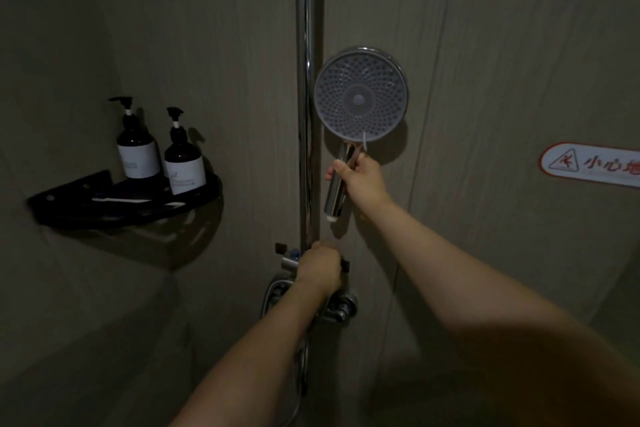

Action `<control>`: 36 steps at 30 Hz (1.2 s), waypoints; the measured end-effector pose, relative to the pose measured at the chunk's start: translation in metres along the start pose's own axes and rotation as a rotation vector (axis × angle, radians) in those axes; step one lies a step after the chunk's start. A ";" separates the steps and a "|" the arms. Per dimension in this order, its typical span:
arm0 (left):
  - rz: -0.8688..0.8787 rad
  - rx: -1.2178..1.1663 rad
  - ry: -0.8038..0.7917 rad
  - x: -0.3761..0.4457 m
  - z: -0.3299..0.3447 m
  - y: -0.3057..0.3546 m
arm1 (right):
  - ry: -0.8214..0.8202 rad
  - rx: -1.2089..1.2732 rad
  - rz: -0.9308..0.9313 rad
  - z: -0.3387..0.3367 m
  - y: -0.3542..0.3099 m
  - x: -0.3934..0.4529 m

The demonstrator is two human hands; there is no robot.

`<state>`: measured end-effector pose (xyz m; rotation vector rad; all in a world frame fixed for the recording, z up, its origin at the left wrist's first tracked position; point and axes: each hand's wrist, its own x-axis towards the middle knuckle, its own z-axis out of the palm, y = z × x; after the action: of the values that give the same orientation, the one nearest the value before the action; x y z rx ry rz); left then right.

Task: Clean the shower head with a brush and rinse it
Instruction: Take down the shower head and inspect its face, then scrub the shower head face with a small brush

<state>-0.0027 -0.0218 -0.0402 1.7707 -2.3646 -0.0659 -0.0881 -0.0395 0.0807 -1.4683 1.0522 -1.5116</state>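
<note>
Shower head (360, 95) held up beside riser pipe (304, 80), face toward camera, handle axis near vertical, running down into right hand (362, 178); fingers wrapped round handle. Left hand (320, 269) lower, curled over mixer valve (311, 302) control. Brush (131, 199) on corner shelf (194, 204) front edge, well apart, nearer left hand. Wall sign (594, 165): "小心地", rest cut off. Bottle (136, 146) labels unreadable.

Glossy chrome metal on shower head (360, 95) rim, handle & riser pipe (304, 80); face matt, translucent-looking plastic w/ dotted nozzles. Dark glossy pump bottles (136, 146) w/ matt white labels, on black matt-looking corner shelf (194, 199). Matt, faintly wood-grained wall panels (502, 62); glossy warning sticker (592, 165).
</note>
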 end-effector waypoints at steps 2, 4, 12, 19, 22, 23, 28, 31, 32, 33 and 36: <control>-0.001 0.048 -0.042 0.003 0.000 0.003 | -0.005 0.005 -0.014 0.000 0.000 -0.003; -0.006 0.080 -0.091 0.008 -0.003 0.006 | -0.010 0.004 -0.015 -0.001 0.000 -0.004; -0.055 0.053 -0.143 0.009 -0.009 0.012 | 0.003 0.028 0.030 -0.007 0.005 0.002; -0.061 0.035 -0.062 0.006 -0.002 0.006 | 0.022 0.028 0.056 -0.007 0.009 0.001; -0.043 -0.014 -0.019 0.002 0.002 -0.001 | 0.000 0.045 0.053 -0.006 0.009 -0.001; -0.022 -0.051 0.006 -0.001 0.003 -0.003 | -0.012 0.045 0.052 -0.005 0.008 -0.001; -0.020 -0.457 0.276 -0.022 0.000 -0.026 | -0.071 0.086 0.031 0.013 0.004 -0.004; -0.243 -0.788 0.435 -0.031 -0.014 -0.042 | -0.070 0.097 0.031 0.026 0.000 -0.009; -0.318 -0.899 0.515 -0.032 -0.020 -0.050 | -0.048 0.077 0.023 0.030 -0.001 -0.011; -0.372 -1.022 0.585 -0.033 -0.027 -0.057 | -0.014 0.035 0.004 0.034 -0.002 -0.014; -0.415 -1.342 0.663 -0.040 -0.056 -0.079 | 0.078 -0.010 -0.094 0.056 -0.012 -0.025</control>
<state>0.0930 -0.0023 -0.0020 1.1867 -0.9393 -0.7628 -0.0308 -0.0148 0.0828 -1.4947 1.0507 -1.6440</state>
